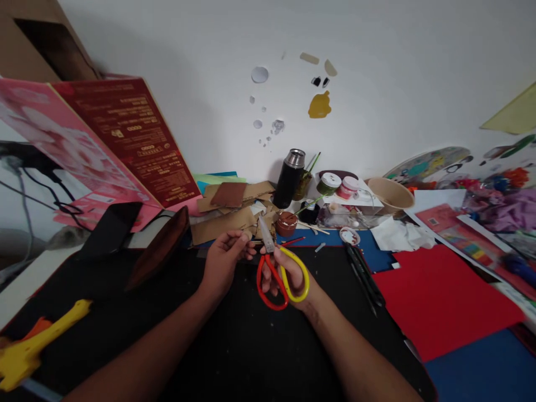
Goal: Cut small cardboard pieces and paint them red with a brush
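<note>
Between the fingertips of my left hand (226, 254) is a small tan cardboard piece (248, 235), partly covered by the thumb and fingers. My right hand (295, 273) is closed around a pair of scissors (268, 243) with one red and one yellow handle loop. The scissors' blades point away from me, just to the right of the cardboard piece and my left fingers. Whether the blades touch the piece, I cannot tell. Beyond both hands lie brown cardboard scraps (224, 222) and an open jar of brown paint (287, 224).
A black thermos (288, 181) stands behind the scraps, near paint jars (329, 183) and a paper bowl (391, 194). Red paper (448, 301) and black pens (363, 273) lie right. To the left are a brown curved object (161, 251), a phone (109, 229) and a yellow tool (42, 346).
</note>
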Demonstrator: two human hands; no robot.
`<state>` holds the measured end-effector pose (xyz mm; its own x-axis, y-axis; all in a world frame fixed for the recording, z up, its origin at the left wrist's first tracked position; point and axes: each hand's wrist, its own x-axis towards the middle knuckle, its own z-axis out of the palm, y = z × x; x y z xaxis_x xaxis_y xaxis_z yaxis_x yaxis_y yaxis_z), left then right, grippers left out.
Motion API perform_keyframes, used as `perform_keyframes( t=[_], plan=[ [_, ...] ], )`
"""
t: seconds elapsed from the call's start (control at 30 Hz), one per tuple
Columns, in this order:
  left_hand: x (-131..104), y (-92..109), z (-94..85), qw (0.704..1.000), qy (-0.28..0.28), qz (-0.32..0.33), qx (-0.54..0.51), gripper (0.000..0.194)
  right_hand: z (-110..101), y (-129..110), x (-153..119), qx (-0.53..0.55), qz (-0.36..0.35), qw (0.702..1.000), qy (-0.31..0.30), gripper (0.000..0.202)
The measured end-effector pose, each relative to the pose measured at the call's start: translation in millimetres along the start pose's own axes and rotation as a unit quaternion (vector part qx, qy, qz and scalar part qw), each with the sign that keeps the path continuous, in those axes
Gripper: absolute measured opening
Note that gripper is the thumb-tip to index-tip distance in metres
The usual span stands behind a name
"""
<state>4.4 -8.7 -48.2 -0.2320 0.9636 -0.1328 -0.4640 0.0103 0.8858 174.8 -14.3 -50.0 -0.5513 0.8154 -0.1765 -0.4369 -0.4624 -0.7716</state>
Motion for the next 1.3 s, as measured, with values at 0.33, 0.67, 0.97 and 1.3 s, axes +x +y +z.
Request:
perform_keyframes(
  t=[0.33, 0.67, 0.97, 1.3],
  plan=[
    [-0.8, -2.9, 1.3, 1.000, -0.020, 0.020, -0.009, 0.050, -7.8, 0.9, 1.5, 0.027, 0.073, 0.997, -0.021, 0.083],
    [0.8, -1.5, 2.6, 0.999, -0.016, 0.016, -0.036, 0.047, -4.1, -1.0, 1.0, 0.035, 0.032, 0.998, -0.041, 0.089],
    [1.2, -1.8, 2.1, 0.999, -0.032, 0.012, -0.013, 0.051, -4.5, 1.4, 1.3, 0.046, 0.007, 0.999, -0.026, 0.089],
    [3.0, 5.4, -1.1, 0.999, -0.030, 0.011, -0.010, 0.052, -4.1, -0.5, -1.7, 0.015, 0.011, 1.000, -0.019, 0.102]
  ],
)
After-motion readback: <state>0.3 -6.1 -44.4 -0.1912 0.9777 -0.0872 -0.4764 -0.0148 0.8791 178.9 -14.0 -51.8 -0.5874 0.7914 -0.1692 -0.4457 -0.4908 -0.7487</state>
